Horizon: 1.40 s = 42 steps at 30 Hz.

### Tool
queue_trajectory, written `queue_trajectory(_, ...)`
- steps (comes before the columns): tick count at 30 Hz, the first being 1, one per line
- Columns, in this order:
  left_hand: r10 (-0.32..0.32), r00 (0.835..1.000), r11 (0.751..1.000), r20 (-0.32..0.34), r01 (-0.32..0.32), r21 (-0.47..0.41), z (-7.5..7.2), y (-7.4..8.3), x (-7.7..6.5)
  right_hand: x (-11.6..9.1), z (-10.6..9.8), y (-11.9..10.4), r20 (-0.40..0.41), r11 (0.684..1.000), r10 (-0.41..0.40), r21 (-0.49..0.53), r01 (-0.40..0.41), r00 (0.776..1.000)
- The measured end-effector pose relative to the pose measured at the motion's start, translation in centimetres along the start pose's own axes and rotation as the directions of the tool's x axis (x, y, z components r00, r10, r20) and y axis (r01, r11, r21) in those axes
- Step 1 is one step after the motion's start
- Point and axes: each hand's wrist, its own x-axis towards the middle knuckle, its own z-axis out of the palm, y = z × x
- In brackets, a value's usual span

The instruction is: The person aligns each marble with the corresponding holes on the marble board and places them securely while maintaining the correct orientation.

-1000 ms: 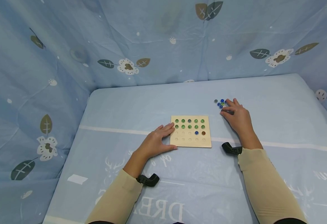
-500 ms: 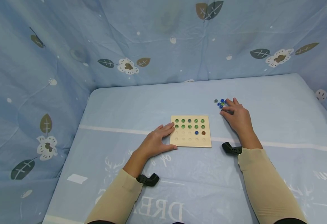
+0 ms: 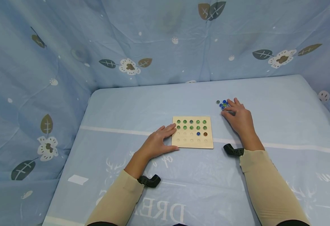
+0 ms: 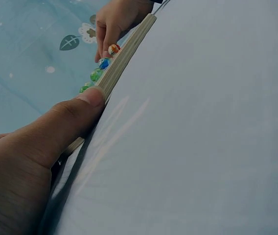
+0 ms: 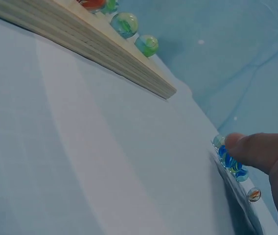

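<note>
A pale wooden board [image 3: 193, 144] with rows of round hollows lies mid-table, its two far rows holding mostly green marbles [image 3: 197, 122]. In its third row sit a blue marble [image 3: 198, 134] and a brownish-orange marble [image 3: 205, 134]. My left hand [image 3: 157, 145] rests at the board's left side, fingers spread straight over the edge and thumb [image 4: 92, 97] against the front edge. Over a small cluster of loose marbles [image 3: 221, 105] is my right hand [image 3: 239, 118], thumb and forefinger tips close together. Whether they pinch a marble is hidden. An orange-streaked marble [image 5: 254, 194] lies past the thumb.
The light blue covered table [image 3: 125, 106] ends at a patterned cloth [image 3: 165, 37] hanging behind and on the left. A whitish patch [image 3: 78, 180] lies at the table's front left. Each wrist bears a black camera mount [image 3: 234, 150].
My right hand has shifted very slightly left and away from me. A dark spot visible earlier at its thumb tip is now covered. The left hand and board have not moved.
</note>
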Motion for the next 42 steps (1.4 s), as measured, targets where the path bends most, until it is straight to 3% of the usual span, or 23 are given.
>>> queue_trajectory(11, 0.0, 1.0, 1.0, -0.003, 0.0, -0.013, 0.0, -0.1, 0.0, -0.3, 0.1, -0.6, 0.014, 0.994, -0.104, 0.034, 0.103, 0.995)
queue_trajectory(18, -0.01, 1.0, 1.0, 0.001, 0.01, -0.011, 0.1, -0.1, 0.0, -0.7, 0.6, -1.6, 0.03, 0.991, -0.124, 0.056, 0.122, 0.992)
queue_trajectory(25, -0.019, 1.0, 1.0, 0.0, 0.019, -0.014, 0.1, -0.1, -0.1, -1.3, 1.6, -3.5, 0.067, 0.975, -0.215, 0.072, 0.21, 0.974)
queue_trajectory(34, -0.023, 1.0, 1.0, 0.0, 0.023, -0.015, 0.1, -0.1, -0.1, -2.4, 2.2, -5.4, 0.17, 0.939, -0.34, 0.115, 0.325, 0.925)
queue_trajectory(42, -0.02, 1.0, 1.0, 0.017, 0.02, -0.012, -0.1, 0.0, 0.0, -3.2, 3.1, -6.4, 0.225, 0.868, -0.496, 0.16, 0.471, 0.839)
